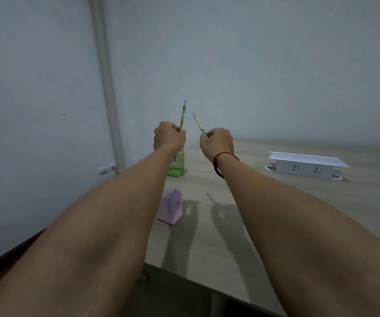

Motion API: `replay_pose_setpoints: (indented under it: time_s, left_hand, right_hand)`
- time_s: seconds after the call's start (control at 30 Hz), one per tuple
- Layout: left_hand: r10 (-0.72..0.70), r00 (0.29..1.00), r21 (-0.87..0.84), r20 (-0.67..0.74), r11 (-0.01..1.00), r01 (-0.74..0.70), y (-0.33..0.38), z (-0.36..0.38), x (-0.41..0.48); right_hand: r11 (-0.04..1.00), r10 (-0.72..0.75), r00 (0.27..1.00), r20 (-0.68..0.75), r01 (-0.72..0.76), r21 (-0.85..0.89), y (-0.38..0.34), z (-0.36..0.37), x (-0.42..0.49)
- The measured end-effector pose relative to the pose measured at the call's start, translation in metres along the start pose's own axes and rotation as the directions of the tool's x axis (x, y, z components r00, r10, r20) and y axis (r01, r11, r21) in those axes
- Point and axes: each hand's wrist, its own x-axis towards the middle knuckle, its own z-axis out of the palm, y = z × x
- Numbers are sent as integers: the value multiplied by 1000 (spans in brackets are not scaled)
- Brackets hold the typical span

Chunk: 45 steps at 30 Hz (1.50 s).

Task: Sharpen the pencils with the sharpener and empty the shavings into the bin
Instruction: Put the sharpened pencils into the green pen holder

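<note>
The left hand (169,136) grips a green patterned wooden pencil (182,115), point up. The right hand (217,141) grips a second green pencil (198,123) likewise, probably to compare the tips. Below, on the pale wood table (207,259), the lilac plastic box sharpener (170,208) stands untouched, its shavings unseen. The contents of the translucent green pencil holder (178,167) are hidden.

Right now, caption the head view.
Pencils raised tip-up: one pencil in the left hand, another pencil in the right hand, above desk with pink sharpener.
</note>
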Motion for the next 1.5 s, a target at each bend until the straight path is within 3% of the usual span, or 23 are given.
replay_pose_setpoints:
  time_s: [0.2,0.33,0.6,0.8,1.07,1.3,1.5]
  left_hand:
    - [18,982,-64,-189,997,-31,-40,21,85]
    - [50,968,-82,-245,994,-72,-59,44,123]
    - [-6,990,57,-140,998,14,-125,96,162]
    - [-99,995,232,22,968,91,-135,102,157]
    - [-147,985,273,87,955,119,-83,59,114]
    - [-117,970,248,211,967,63,-4,26,19]
    - [-38,950,223,309,974,-33,52,41,-72]
  right_hand:
    - [992,-61,998,21,58,108,-5,72,64]
    - [985,-91,996,20,88,146,0,111,100]
    - [999,-42,990,135,43,-5,34,182,135]
    - [996,-6,953,302,33,-86,40,189,135]
    - [987,6,941,339,49,-152,14,115,102]
    - [965,-16,960,279,87,-246,-12,-5,34]
    - [929,11,984,180,56,-366,19,-116,-14]
